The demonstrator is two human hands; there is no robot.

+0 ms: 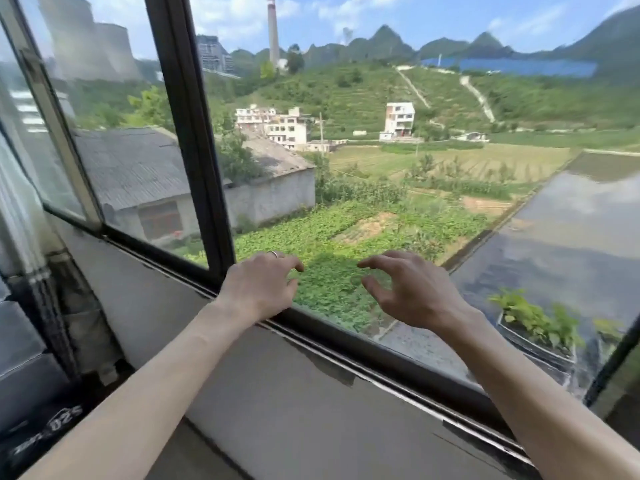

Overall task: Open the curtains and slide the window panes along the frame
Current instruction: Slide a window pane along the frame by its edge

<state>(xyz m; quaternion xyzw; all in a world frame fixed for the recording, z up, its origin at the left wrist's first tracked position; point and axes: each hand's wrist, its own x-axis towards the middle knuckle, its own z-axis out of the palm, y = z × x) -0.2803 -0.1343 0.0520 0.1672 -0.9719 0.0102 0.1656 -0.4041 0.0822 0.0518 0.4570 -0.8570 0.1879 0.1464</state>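
A dark-framed sliding window fills the view. One pane's black upright edge (194, 133) stands left of centre, with glass to its left. To its right the opening shows the fields outside. The bottom track (346, 341) runs diagonally down to the right. My left hand (259, 285), with a ring on one finger, hovers over the track just right of the upright's foot, fingers curled and apart. My right hand (412, 292) floats over the opening, fingers spread, holding nothing. A pale curtain (17, 209) hangs bunched at the far left.
A grey sill and wall (277, 393) lie below the track. Another pane's dark edge (613, 362) shows at the lower right. A second grey upright (59, 133) stands further left. Dark objects (45, 420) sit in the bottom left corner.
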